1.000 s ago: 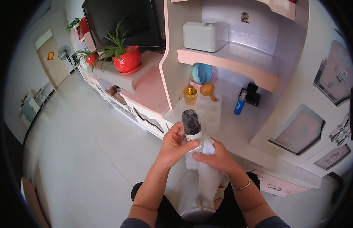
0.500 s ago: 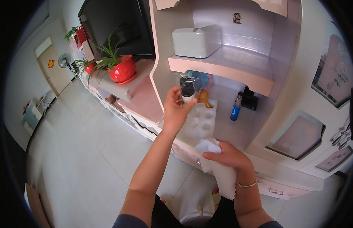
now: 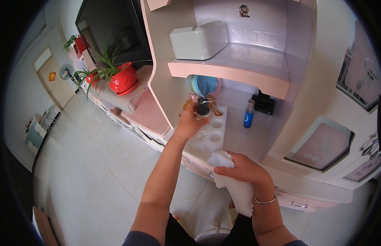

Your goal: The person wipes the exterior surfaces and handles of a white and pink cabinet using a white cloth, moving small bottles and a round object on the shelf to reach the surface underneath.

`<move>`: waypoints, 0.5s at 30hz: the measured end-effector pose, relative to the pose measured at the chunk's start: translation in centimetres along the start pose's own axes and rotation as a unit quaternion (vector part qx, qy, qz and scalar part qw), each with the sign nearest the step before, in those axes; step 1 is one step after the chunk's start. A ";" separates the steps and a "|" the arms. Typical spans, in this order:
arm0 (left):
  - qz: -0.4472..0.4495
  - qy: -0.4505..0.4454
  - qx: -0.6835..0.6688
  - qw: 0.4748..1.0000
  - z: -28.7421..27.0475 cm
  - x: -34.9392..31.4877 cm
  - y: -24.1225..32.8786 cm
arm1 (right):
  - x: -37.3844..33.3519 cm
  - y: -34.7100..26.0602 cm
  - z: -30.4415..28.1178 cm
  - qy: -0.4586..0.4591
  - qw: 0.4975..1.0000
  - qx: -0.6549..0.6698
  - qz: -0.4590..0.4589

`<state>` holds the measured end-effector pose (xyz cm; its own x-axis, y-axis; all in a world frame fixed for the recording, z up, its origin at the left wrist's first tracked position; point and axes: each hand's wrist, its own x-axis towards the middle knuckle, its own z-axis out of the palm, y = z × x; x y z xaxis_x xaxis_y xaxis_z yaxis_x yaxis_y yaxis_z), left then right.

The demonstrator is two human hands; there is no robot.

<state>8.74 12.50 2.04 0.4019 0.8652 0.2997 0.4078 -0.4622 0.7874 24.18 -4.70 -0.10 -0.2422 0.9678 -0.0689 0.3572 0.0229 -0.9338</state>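
My left hand [image 3: 189,121] reaches into the lower shelf and is closed round a small container with a dark upper part [image 3: 203,107] and a pale base; its exact kind is unclear. It is held over the far end of a white tray with round hollows [image 3: 217,137]. Brown, rounded objects [image 3: 217,111] sit right beside the container, partly hidden. Nearer to me, my right hand [image 3: 244,168] grips a crumpled white cloth [image 3: 239,190] that hangs down past the wrist.
On the lower shelf stand a blue bottle [image 3: 248,117], a black object [image 3: 263,103] and a round blue-and-pink item [image 3: 205,85]. The upper shelf [image 3: 239,69] overhangs them and bears a white box [image 3: 194,43]. Left are a red flowerpot [image 3: 123,78] and a television [image 3: 114,33].
My left hand has lowered the container from in front of the upper shelf's edge to the tray. The right hand keeps its hold on the cloth. The view has shifted slightly.
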 end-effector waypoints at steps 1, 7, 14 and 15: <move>0.000 0.000 0.001 1.000 -0.3 0.0 0.3 | 0.0 0.1 0.1 0.000 1.000 0.000 -0.001; -0.039 -0.076 -0.115 0.990 -1.9 -0.4 1.1 | -0.2 -0.1 -0.1 -0.012 1.000 -0.001 0.012; -0.058 0.026 -0.047 0.997 -3.5 -3.1 0.9 | -0.4 -0.3 -0.4 -0.003 1.000 0.028 0.009; -0.061 0.043 -0.020 0.997 -3.6 -3.5 1.3 | -0.3 -0.1 -0.4 0.007 1.000 0.022 -0.001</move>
<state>4.87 9.57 3.98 0.2795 0.9287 0.2437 0.4163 -0.3460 0.8408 24.56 -4.94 0.14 -0.2309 0.9710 -0.0622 0.3164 0.0144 -0.9485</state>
